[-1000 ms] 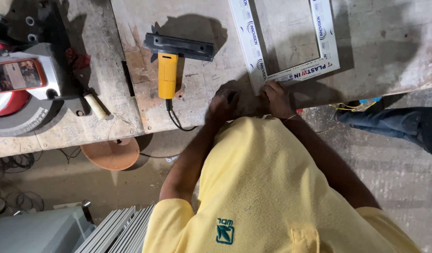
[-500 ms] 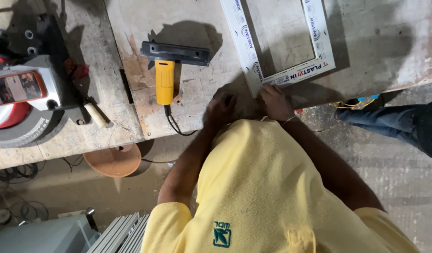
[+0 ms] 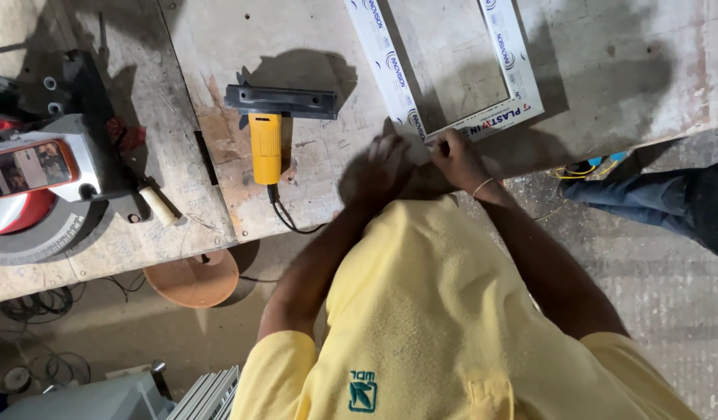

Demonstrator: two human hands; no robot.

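- Worktop point(image 3: 623, 85): bare, stained board filling the top of the frame; its near edge runs across the middle.
- Person in a yellow shirt point(image 3: 444, 327) fills the lower centre, both arms reaching up to the worktop edge.
- White window frame point(image 3: 390, 70), upper centre, lies flat on the worktop; its near corner points at the hands.
- Mitre saw point(image 3: 40, 179), left edge, on a second board beside the worktop, well apart from the hands.
- Yellow angle grinder point(image 3: 266, 144), centre left, flat on the worktop; black head at top, cord trailing off the edge.
- Orange round stool point(image 3: 192, 278) on the floor under the worktop edge, lower left.
- Left hand point(image 3: 378, 167): blurred, resting at the frame's near corner; can't tell if it grips anything.
- Right hand point(image 3: 455, 158): fingers curled, pinching the frame's corner edge; bracelet on the wrist.
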